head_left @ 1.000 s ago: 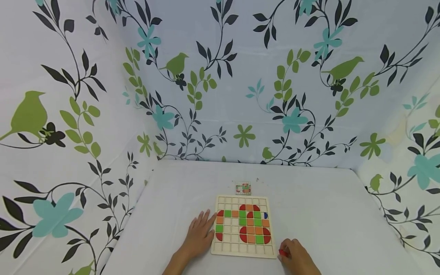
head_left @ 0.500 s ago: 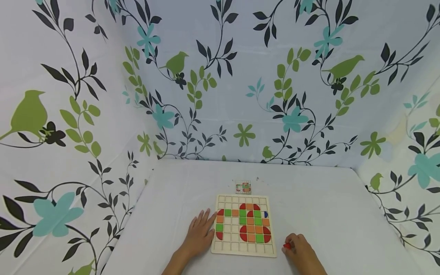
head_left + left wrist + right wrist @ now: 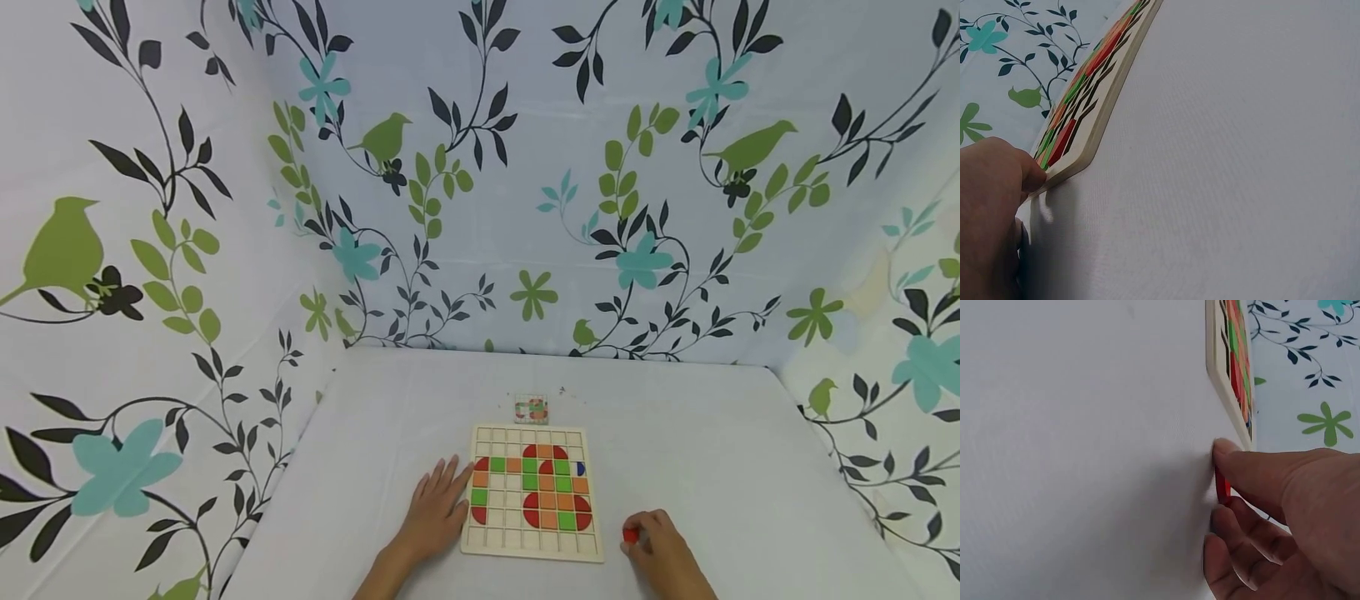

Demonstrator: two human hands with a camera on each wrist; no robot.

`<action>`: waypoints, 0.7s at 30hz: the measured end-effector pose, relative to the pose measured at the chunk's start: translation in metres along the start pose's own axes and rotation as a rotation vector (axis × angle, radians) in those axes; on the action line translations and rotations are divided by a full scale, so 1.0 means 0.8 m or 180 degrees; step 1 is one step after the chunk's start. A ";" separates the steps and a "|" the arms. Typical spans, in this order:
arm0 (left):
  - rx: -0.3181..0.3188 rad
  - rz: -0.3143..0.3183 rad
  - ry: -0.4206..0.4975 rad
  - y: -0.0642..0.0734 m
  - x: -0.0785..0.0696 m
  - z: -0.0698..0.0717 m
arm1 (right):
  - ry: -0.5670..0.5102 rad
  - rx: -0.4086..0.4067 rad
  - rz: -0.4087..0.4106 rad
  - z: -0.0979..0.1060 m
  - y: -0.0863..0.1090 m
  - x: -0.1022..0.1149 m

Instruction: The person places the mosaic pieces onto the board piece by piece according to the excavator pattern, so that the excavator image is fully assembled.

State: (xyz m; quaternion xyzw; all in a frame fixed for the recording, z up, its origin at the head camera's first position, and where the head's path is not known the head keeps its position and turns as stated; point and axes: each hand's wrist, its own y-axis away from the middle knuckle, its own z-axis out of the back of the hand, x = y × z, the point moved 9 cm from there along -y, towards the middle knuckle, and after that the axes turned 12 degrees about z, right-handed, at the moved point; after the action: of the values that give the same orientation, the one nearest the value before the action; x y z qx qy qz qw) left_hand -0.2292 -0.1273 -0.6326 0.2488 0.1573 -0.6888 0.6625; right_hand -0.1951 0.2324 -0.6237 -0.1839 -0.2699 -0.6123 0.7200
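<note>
A pale wooden grid board [image 3: 532, 546] lies on the white table, partly filled with red, orange and green tiles; one tile near its right side is blue and white. My left hand [image 3: 435, 512] rests beside the board's left edge, fingers spread, with fingertips at the rim. In the left wrist view the thumb [image 3: 1032, 175] touches the board's side. Right of the board, low over the cloth, my right hand [image 3: 660, 546] pinches a small red tile [image 3: 631, 535] between thumb and fingers. The right wrist view shows this red tile [image 3: 1222, 485] edge-on, partly covered by the thumb.
A small patterned card [image 3: 531, 408] with similar coloured squares lies just behind the board. White cloth covers the table [image 3: 720, 450]. A curtain [image 3: 480, 208] printed with birds, leaves and flowers hangs behind and at both sides.
My right hand has moved a little to the right and slightly away from the board's lower right corner, still holding the red tile, which now shows more of its face. The left hand stays put.
</note>
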 end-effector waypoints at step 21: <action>0.0019 0.0005 0.0011 0.000 0.002 -0.001 | 0.0181 -0.0280 0.0201 0.019 -0.024 -0.015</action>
State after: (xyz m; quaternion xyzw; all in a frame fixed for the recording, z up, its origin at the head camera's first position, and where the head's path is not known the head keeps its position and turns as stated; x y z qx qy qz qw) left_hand -0.2291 -0.1281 -0.6344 0.2521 0.1563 -0.6883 0.6620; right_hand -0.2177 0.2475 -0.6201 -0.2063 -0.2163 -0.6056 0.7375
